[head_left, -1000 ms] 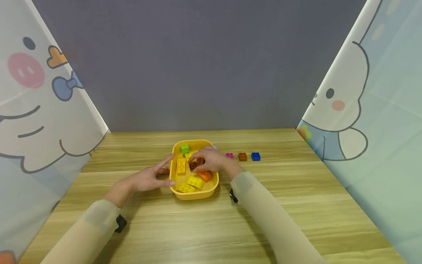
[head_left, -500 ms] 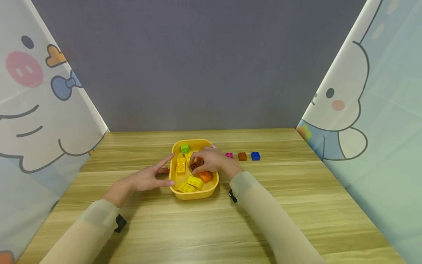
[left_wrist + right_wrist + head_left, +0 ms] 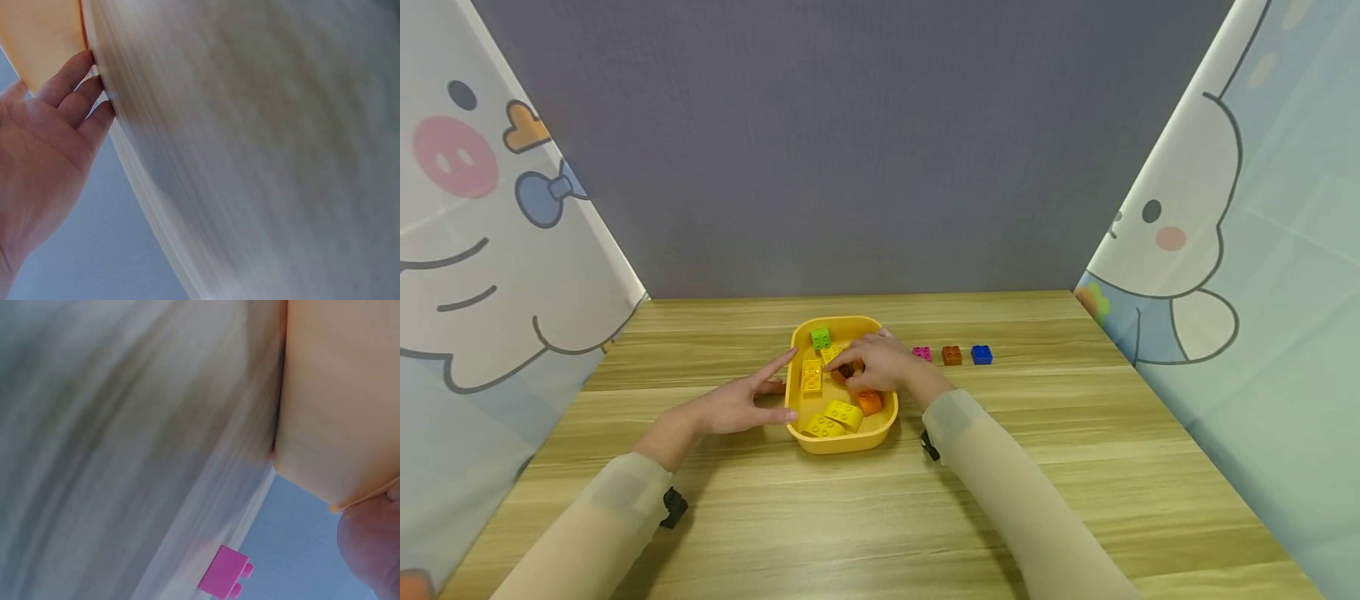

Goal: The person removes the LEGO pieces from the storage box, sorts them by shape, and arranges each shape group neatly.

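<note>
A yellow tray (image 3: 838,446) full of toy building bricks stands on the table. My left hand (image 3: 733,407) rests against its left side, fingers and thumb spread; the left wrist view shows the fingertips at the tray's wall (image 3: 53,44). Over the right rim reaches my right hand (image 3: 880,362), with thumb and index finger around a brown brick (image 3: 845,372) that is partly hidden; I cannot tell whether they grip it. Close by lie an orange brick (image 3: 869,403), a yellow brick (image 3: 831,354) and a flat yellow brick (image 3: 811,377).
Two curved yellow bricks (image 3: 843,414) lie at the tray's near end, a green brick (image 3: 821,338) in its far left corner. Right of the tray, a pink brick (image 3: 922,354), a brown-orange brick (image 3: 952,356) and a blue brick (image 3: 982,355) form a row. A grey panel (image 3: 865,167) rises behind.
The right thumb and index finger have moved farther apart, and the brown brick has shifted between them. The orange brick has turned slightly. My left hand stays in place.
</note>
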Demonstrator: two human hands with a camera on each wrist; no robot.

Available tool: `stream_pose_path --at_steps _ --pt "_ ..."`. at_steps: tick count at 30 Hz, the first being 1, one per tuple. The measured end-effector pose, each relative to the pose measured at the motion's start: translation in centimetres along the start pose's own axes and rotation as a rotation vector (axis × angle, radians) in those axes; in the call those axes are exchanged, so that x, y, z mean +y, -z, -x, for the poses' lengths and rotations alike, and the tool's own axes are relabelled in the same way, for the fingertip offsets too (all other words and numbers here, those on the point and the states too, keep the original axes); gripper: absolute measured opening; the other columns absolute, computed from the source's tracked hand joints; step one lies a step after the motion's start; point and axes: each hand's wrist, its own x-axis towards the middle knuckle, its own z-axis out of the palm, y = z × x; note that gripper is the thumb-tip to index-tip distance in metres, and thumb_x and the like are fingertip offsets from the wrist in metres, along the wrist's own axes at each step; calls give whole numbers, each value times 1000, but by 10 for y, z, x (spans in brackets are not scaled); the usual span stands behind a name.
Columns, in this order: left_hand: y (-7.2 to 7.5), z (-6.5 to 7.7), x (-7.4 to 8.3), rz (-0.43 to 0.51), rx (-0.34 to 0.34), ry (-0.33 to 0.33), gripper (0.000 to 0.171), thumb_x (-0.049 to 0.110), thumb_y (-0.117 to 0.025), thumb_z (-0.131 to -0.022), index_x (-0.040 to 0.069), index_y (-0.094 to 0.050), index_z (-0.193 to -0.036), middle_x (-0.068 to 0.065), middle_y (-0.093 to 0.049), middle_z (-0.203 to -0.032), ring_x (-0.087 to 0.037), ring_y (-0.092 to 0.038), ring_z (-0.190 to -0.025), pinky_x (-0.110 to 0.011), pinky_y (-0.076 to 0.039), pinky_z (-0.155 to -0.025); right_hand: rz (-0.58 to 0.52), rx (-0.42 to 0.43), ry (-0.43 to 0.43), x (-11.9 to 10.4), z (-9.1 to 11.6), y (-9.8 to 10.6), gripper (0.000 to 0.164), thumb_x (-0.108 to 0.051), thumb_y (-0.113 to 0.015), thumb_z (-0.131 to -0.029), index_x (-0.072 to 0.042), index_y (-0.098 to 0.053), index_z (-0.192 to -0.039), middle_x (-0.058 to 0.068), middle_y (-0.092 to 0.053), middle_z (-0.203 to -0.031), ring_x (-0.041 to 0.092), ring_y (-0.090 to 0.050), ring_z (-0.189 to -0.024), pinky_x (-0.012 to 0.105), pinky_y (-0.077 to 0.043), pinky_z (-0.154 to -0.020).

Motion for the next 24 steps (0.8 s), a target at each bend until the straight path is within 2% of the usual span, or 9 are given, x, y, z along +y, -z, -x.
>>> stream_pose_path --at_steps 3,6,12,16,19,24 --pt "0 0 0 6 0 -1 103 62 -72 -87 49 -2 -161 -17 -47 -156 -42 -41 -145 -71 -25 -116 -34 10 -4 0 0 0 35 -36 -70 -89 -47 -65 -122 -19 -67 -111 11 -56 -109 45 -26 -113" --pt "0 0 0 16 0 2 103 62 -72 -86 49 -2 -161 -18 -46 -156 -42 -41 -146 -71 -24 -116 -89 27 -18 2 0 -1 25 -36 -74 -89 -42 -61 -110 -21 -66 -102 11 -53 -99 42 -26 -110" --pt "0 0 -1 20 -3 0 103 62 -72 -86 49 -2 -161 -17 -46 -157 -42 -40 -146 -71 -25 -116 -127 40 -28 3 -1 -3 28 -39 -77 -88 -33 -56 -104 -15 -64 -95 12 -54 -90 40 -26 -108" --pt "0 -1 -2 13 -3 -3 103 63 -72 -86 50 -2 -161 -17 -47 -156 -43 -40 -146 -72 -25 -116 -155 41 -31 3 -1 -2 36 -40 -78 -89 -33 -61 -120 -14 -68 -101 10 -59 -95 41 -26 -110" --pt "0 -1 -2 11 -3 -4 103 63 -72 -86 49 -2 -161 -16 -47 -156 -43 -40 -146 -72 -25 -116 -153 35 -33 2 -1 -1 39 -41 -77 -90 -38 -65 -127 -17 -71 -109 10 -61 -102 42 -25 -113" --pt "0 0 -1 7 -3 0 103 63 -72 -86 50 -2 -161 -16 -47 -156 -44 -39 -146 -72 -25 -115 -177 44 -51 2 0 -1 31 -37 -77 -88 -39 -66 -117 -17 -70 -115 11 -59 -112 41 -22 -116"
